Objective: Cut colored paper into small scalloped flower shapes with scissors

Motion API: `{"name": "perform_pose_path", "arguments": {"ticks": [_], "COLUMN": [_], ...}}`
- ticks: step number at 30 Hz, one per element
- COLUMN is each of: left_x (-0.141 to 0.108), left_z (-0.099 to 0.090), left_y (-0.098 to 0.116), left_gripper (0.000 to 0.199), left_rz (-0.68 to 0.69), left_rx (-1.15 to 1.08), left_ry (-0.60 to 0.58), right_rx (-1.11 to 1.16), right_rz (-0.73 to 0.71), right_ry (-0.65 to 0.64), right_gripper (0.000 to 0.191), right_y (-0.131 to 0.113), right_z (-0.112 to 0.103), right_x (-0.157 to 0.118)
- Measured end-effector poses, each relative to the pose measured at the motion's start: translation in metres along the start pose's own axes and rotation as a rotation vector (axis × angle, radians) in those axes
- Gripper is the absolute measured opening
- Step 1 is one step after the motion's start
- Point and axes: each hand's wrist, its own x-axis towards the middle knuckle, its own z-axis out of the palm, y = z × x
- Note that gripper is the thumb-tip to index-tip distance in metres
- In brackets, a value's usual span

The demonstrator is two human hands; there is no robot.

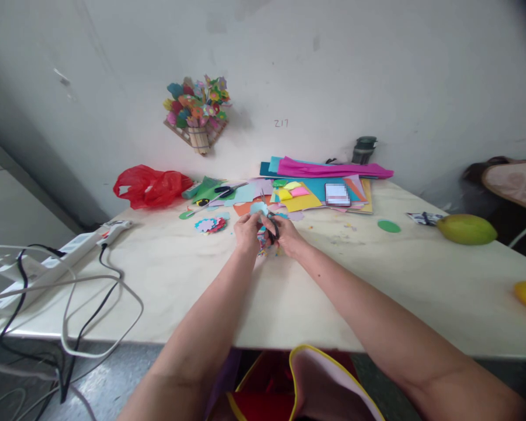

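So the step in hand looks like trimming, going by how things sit. Left hand (246,232) has its fingers pinched on a light blue paper piece (258,208), pretty much mid-frame and held up over the counter (289,310). Right hand (289,235) has its fingers wrapped round the dark handles of some scissors (273,227), right next to the paper. Can't tell if the blades are open or shut, too small and the hands crowd them.

Colorful scraps (268,251) sit just below the hands, and left of center there's a little pile of scalloped cutouts (210,224). The blue piece seems to have a wavy edge too, though I wouldn't swear to it.

IMO any further snip calls for small bites with the right, while the left turns the paper into the blades and keeps its fingertips off the cutting line. Pinch too hard and thin paper could crease; rush it and you'd probably nick a curve. Loose colored sheets (304,200) lie farther back, upper middle of the frame, well out of the way.
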Motion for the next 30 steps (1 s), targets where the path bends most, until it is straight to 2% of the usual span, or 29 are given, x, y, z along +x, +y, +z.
{"name": "perform_pose_path", "arguments": {"ticks": [3,10,17,30], "left_x": [0.008,0.011,0.012,0.011], "left_z": [-0.004,-0.009,-0.01,-0.011], "left_y": [0.001,0.009,0.009,0.007], "left_gripper": [0.021,0.026,0.028,0.026], "left_rz": [0.05,0.032,-0.012,-0.021], "left_rx": [-0.049,-0.067,-0.056,-0.078], "left_ry": [0.013,-0.022,-0.062,-0.105], "right_rx": [-0.015,-0.04,-0.035,-0.063], "right_rz": [-0.017,-0.008,-0.016,-0.003], "right_ry": [-0.03,-0.073,-0.126,-0.097], "right_gripper": [0.041,0.048,0.046,0.037], "right_y": [-0.001,-0.002,-0.001,-0.002], "right_z": [-0.005,-0.015,-0.017,-0.017], "right_x": [0.001,0.002,0.003,0.003]}}
